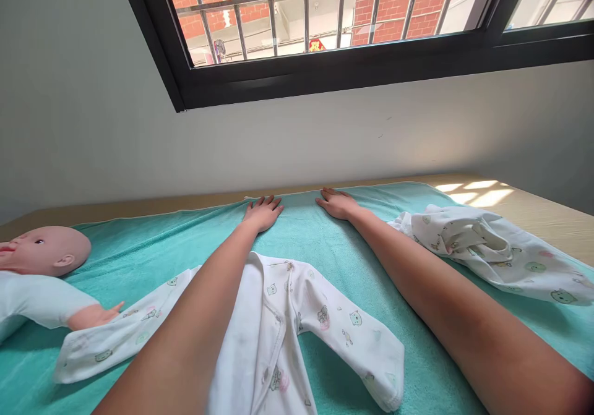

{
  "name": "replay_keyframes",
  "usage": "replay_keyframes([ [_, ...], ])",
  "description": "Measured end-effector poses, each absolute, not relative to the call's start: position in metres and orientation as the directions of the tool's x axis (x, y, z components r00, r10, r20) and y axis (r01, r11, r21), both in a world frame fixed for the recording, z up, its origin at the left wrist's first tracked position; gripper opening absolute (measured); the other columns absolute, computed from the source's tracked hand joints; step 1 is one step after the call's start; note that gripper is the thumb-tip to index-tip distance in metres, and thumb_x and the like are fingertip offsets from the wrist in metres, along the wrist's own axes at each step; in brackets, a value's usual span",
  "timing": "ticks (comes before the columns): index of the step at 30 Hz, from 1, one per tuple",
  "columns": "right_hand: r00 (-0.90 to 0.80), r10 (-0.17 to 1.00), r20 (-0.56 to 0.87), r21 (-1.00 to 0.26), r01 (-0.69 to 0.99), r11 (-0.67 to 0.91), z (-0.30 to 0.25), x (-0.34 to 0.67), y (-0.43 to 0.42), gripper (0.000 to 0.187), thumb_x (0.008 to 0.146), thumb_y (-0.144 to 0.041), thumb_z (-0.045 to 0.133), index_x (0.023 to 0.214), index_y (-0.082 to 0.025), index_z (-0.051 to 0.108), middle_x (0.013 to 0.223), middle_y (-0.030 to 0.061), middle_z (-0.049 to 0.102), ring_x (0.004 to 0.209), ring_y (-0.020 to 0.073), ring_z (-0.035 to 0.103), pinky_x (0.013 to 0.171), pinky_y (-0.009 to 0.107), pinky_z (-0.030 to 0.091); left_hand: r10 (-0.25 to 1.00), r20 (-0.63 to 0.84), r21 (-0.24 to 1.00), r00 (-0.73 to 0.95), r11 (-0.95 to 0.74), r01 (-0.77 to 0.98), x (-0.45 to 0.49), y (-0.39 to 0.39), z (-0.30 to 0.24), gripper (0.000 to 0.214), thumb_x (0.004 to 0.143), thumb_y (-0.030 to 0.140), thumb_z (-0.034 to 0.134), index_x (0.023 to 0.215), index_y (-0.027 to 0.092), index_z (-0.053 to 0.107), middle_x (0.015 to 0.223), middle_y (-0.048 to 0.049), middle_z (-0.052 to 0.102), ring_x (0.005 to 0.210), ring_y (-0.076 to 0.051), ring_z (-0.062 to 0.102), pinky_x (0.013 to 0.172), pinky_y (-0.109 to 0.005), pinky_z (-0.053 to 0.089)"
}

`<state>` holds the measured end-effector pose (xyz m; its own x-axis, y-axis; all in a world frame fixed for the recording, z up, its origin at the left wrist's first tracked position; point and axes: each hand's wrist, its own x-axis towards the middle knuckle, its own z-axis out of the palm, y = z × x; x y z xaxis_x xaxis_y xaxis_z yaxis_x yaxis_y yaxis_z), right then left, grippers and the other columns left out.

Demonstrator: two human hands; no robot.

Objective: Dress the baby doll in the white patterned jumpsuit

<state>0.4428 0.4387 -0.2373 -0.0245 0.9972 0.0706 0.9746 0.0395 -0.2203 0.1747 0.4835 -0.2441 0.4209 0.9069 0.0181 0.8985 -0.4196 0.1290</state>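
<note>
- While both arms stretch forward, the left hand (262,214) lies palm down on the towel (185,248), fingers extended and slightly parted, gripping nothing.
- Level with it, the right hand (338,204) also rests flat, opened out and without hold of anything; a gap of towel separates the two.
- Both press near the far edge of the towel, which is teal, mostly smooth at the middle and creased toward the left.
- Nearer the wearer, a printed white shirt (278,307) lies spread with sleeves out, the left forearm crossing above it.
- To the right of the right forearm sits a bunched printed garment (464,242).
- At far left a doll (39,294) lies on the towel, one hand beside a shirt sleeve.
- Sunlight falls on the bare table (538,208) at right.
</note>
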Motion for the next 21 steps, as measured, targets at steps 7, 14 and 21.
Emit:
replay_keyframes([
  [7,-0.159,0.967,0.199,-0.184,0.963,0.196,-0.227,0.402,0.421,0.063,0.098,-0.052,0.019,0.146,-0.016,0.037,0.156,0.0087,0.030,0.144,0.0227,0.027,0.118,0.036,0.017,0.906,0.016,0.142,0.422,-0.420,0.896,0.176,0.484,-0.243,0.068,0.090,0.067,0.012,0.150,0.038,0.027,0.161,0.0045,0.016,0.148,-0.029,0.013,0.116,-0.062,0.011],
  [14,-0.337,0.937,0.093,-0.173,0.921,0.349,-0.238,0.374,0.419,0.066,0.096,-0.059,0.023,0.147,-0.019,0.038,0.157,0.0051,0.029,0.145,0.0218,0.024,0.118,0.038,0.020,0.908,0.041,0.148,0.417,-0.418,0.896,0.176,0.484,-0.245,0.067,0.091,0.065,0.014,0.149,0.037,0.029,0.161,0.0033,0.019,0.148,-0.029,0.015,0.116,-0.061,0.013],
  [21,-0.166,0.985,0.048,-0.176,0.969,0.172,-0.239,0.428,0.435,0.070,0.095,-0.058,0.020,0.149,-0.014,0.034,0.159,0.0090,0.023,0.147,0.0240,0.019,0.119,0.043,0.017,0.902,0.077,0.153,0.425,-0.432,0.889,0.175,0.481,-0.245,0.065,0.092,0.063,0.014,0.147,0.034,0.034,0.160,0.0007,0.023,0.147,-0.028,0.018,0.115,-0.060,0.016],
])
